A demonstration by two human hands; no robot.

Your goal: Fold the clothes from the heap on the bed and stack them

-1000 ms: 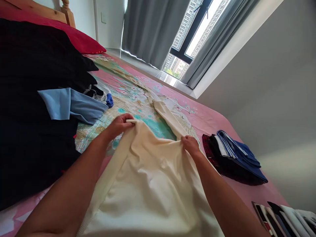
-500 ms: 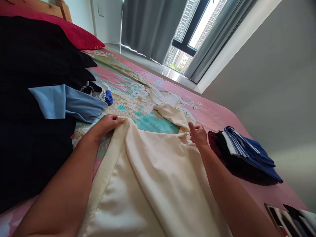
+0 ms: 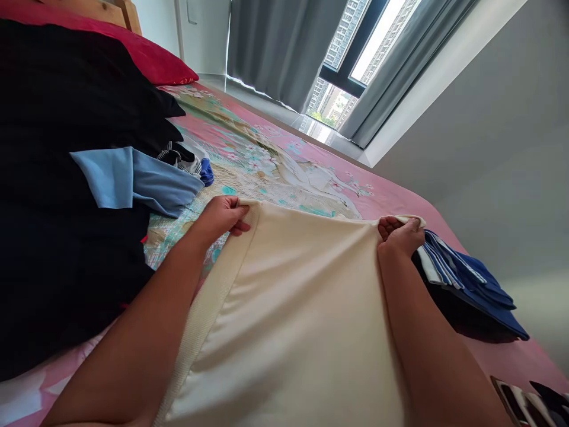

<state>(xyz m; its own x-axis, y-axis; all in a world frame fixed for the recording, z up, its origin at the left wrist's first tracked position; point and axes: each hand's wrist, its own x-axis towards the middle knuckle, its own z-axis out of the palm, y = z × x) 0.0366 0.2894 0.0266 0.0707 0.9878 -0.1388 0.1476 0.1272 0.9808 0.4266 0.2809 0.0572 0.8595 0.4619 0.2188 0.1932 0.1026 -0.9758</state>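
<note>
A cream-coloured garment [image 3: 306, 296] with a ribbed band down its left side is stretched between my two hands above the bed. My left hand [image 3: 226, 216] is closed on its far left corner, at the top of the ribbed band. At the far right corner my right hand [image 3: 402, 234] grips the cloth, a small fold of it showing past the fingers. The far edge runs nearly straight from hand to hand. The garment's near end passes out of the frame at the bottom.
Dark clothes [image 3: 57, 237] lie heaped on the left, with a light blue garment [image 3: 142, 181] on them. A folded stack [image 3: 475, 284] of blue and black clothes sits on the right, beyond my right forearm. The flowered bedsheet [image 3: 275, 154] reaches towards the window.
My right hand has moved right with the cloth, pulling the far edge taut. The long fold in the middle has flattened. The cream sleeve that lay beyond the edge is out of sight.
</note>
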